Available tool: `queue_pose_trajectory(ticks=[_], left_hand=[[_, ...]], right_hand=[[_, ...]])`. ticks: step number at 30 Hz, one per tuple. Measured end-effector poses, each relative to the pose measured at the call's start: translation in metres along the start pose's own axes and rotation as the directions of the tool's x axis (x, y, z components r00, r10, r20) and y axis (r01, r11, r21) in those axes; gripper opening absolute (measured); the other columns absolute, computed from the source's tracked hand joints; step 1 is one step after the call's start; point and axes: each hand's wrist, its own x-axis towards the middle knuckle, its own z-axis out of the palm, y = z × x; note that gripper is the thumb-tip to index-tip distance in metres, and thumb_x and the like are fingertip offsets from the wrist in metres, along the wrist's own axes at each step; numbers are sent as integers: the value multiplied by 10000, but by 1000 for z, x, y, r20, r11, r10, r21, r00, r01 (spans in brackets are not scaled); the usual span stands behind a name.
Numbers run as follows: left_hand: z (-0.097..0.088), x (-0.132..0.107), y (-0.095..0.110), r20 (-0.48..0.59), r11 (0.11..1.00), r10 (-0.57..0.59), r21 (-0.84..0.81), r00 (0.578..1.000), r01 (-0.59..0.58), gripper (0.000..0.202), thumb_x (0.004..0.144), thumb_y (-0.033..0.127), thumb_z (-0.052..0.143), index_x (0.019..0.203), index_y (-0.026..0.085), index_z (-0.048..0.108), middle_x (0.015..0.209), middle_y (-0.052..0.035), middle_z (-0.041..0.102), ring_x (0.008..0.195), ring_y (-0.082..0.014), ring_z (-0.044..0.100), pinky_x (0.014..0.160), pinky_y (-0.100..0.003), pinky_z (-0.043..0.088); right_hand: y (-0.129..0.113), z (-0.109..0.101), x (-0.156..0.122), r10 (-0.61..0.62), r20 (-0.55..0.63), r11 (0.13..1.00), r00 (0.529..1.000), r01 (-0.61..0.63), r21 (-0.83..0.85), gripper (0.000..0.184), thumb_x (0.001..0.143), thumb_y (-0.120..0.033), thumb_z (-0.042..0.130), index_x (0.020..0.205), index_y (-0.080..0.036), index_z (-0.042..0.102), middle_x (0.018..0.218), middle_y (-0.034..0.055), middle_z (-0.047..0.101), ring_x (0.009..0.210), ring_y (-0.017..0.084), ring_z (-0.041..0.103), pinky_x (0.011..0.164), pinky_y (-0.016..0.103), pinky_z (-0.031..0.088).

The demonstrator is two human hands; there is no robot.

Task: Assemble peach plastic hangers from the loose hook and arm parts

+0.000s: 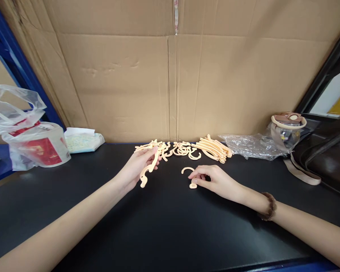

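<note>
Hook [187,168], smooth, curved, in right grip [214,179]

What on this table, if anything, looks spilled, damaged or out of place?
Nothing appears spilled or damaged. The one untidy thing is perhaps the crumpled clear plastic at the back right, beside the pile of long peach pieces: it looks bunched and wrinkled, while those pieces lie grouped together.

Black tabletop [170,234] against creased cardboard [116,83], blue post [30,71] leftward, perhaps metal
</note>
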Motion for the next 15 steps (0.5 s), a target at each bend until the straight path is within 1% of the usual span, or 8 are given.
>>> queue_pose_trajectory(ticks=[4, 6, 9, 12, 15], left_hand=[[4, -3, 2, 18, 999, -43, -8, 999, 43, 265, 795, 416, 662, 765, 159, 604, 718, -6, 620, 596, -109, 546, 555, -231, 460], [2, -3, -1, 34, 998, -55, -6, 998, 55, 274, 799, 428, 661, 786, 159, 608, 760, -17, 640, 626, -117, 575, 561, -230, 476], [-1, -1, -5, 51, 998, -59, 2, 997, 59, 276, 792, 425, 671, 810, 154, 625, 856, -50, 675, 691, -134, 623, 605, -238, 509], [-1, 0, -8, 48, 996, -84, -20, 995, 85, 226, 811, 375, 652, 838, 151, 641, 955, -85, 690, 755, -151, 653, 651, -248, 534], [2, -1, -11, 18, 986, -151, -68, 988, 152, 177, 845, 301, 588, 760, 148, 613, 1030, -113, 687, 791, -169, 672, 672, -269, 557]], right_hand=[[0, 1, 0, 3, 7, 1000, 1000, -3, -2, 182, 897, -274, 524, 979, -214, 675, 799, 1, 651, 680, 131, 568, 632, 242, 422], [0, 0, 0, 4, -2, 1000, 1000, -4, -12, 230, 930, -283, 463, 1037, -214, 654, 750, -6, 628, 644, 126, 551, 627, 242, 416], [-1, -2, -1, -23, -28, 999, 999, 22, -27, 305, 949, -187, 334, 1086, -209, 605, 664, -27, 546, 613, 121, 525, 627, 239, 402], [-1, -3, -2, -28, -70, 998, 997, 25, -53, 303, 903, -111, 318, 1014, -206, 583, 686, -28, 523, 624, 122, 510, 626, 240, 391], [2, -2, -1, -25, -89, 998, 996, 20, -64, 313, 836, -47, 337, 929, -204, 592, 701, -27, 542, 628, 118, 518, 615, 232, 389]])
